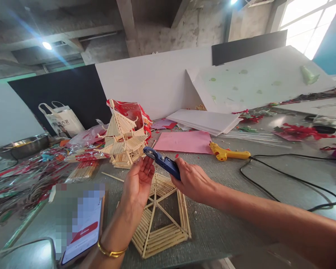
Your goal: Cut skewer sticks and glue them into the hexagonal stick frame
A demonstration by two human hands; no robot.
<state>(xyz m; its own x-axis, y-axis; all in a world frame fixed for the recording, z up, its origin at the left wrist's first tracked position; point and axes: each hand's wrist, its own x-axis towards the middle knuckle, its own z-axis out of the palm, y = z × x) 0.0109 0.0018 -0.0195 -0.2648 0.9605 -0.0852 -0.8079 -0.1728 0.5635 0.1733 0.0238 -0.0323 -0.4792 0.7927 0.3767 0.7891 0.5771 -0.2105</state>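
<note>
At frame centre my right hand (194, 182) grips the blue cutter (162, 162), its long axis slanting up-left, tip just beside my left hand (138, 183), whose fingers are loosely open, apparently empty

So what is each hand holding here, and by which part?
The right hand grips the blue cutter by its handle end. The left hand is open beside the cutter's head, holding nothing visible.

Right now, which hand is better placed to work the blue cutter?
Right, probably: the right hand grips the blue cutter by its handle; the left hand is open, palm up, at its tip.
</note>
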